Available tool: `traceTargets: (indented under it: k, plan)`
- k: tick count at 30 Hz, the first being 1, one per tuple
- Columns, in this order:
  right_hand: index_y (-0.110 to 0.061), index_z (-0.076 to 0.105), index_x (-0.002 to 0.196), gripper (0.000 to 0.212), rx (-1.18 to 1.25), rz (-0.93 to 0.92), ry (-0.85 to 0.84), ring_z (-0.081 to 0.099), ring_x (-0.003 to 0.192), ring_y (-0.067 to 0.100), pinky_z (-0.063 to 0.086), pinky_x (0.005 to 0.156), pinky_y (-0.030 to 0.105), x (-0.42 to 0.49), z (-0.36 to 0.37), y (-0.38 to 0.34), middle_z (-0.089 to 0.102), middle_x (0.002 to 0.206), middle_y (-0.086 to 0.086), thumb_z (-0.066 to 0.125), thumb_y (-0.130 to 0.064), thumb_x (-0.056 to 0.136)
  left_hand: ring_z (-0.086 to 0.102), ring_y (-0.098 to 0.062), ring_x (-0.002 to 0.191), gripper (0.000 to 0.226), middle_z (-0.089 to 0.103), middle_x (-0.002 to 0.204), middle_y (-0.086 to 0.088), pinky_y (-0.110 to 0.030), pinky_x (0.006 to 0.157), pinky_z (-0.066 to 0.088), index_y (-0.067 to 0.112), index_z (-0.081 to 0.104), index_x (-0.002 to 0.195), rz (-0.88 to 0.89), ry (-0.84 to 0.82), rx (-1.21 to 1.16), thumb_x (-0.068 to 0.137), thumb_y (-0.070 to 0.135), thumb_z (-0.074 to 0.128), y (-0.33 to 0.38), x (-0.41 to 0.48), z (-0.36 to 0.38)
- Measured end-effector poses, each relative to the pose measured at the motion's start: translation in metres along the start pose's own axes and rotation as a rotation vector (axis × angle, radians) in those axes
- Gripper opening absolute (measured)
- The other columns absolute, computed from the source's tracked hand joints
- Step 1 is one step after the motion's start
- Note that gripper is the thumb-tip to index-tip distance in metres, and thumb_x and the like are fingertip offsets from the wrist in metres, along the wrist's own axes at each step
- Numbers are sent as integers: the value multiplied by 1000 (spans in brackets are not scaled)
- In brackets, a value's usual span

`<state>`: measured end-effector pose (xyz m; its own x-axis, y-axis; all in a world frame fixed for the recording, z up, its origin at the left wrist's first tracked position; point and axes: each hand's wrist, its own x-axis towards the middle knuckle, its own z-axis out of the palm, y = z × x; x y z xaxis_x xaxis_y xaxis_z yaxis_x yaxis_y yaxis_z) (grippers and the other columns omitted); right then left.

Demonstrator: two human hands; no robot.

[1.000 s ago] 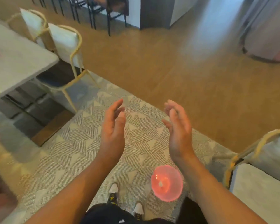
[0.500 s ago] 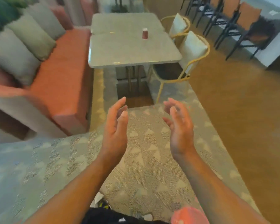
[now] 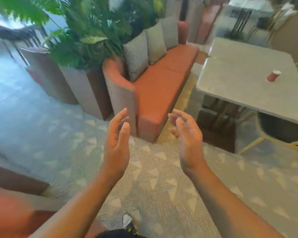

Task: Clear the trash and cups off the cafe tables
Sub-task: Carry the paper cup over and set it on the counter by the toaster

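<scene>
A dark red paper cup [image 3: 273, 75] stands upright on a grey cafe table [image 3: 239, 78] at the right of the head view. My left hand [image 3: 116, 143] and my right hand [image 3: 187, 140] are raised in front of me above the patterned carpet, palms facing each other, fingers relaxed, holding nothing. Both hands are well short of the table and the cup.
An orange bench sofa [image 3: 158, 90] with grey cushions [image 3: 144, 48] runs along the table's left side. Planters with green plants [image 3: 86, 31] stand left of it. A yellow-framed chair [image 3: 279, 133] sits at the table's near edge. Another orange seat [image 3: 12, 212] lies at bottom left.
The view has swung left: the table and red cup shifted from the upper middle to the right, and the sofa and plants came into view. Both hands keep the same raised pose.
</scene>
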<state>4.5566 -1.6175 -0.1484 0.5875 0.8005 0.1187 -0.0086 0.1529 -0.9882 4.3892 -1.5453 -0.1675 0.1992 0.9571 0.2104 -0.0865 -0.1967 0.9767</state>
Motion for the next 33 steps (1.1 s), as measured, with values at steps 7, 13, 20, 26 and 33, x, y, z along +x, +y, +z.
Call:
traceTargets:
  k: [7,13,20,26,33]
  plan:
    - [-32,72,121,42,43,25,-187,67,120,20,49,111,55,51,138,23,76,117,-7,60,-57,89,56,-5,137,43,60,140,28,-50,117,46,43,57,138,21,216,9,98,54,47,4,61,-106]
    - [-29,72,119,45,72,73,-368,66,126,15,46,117,51,77,236,40,74,124,-4,63,-57,85,58,-8,135,44,62,138,28,-54,117,44,42,58,136,13,398,38,96,56,48,-2,98,-173]
    - [-34,73,116,40,108,114,-540,68,120,10,52,104,39,122,338,68,76,120,-8,63,-56,84,58,-9,135,44,62,139,22,-54,116,45,37,56,138,3,563,88,98,53,47,-24,144,-237]
    - [-34,73,117,40,138,136,-722,66,122,14,49,113,47,188,439,93,74,121,-6,62,-55,85,58,-7,135,37,63,136,29,-53,115,47,46,57,133,-6,718,131,98,54,46,-45,220,-287]
    - [-12,67,129,53,161,145,-868,67,120,13,50,112,41,280,556,98,72,123,0,62,-47,89,59,-14,135,46,63,141,13,-55,114,47,35,57,137,11,863,132,95,53,48,-53,336,-333]
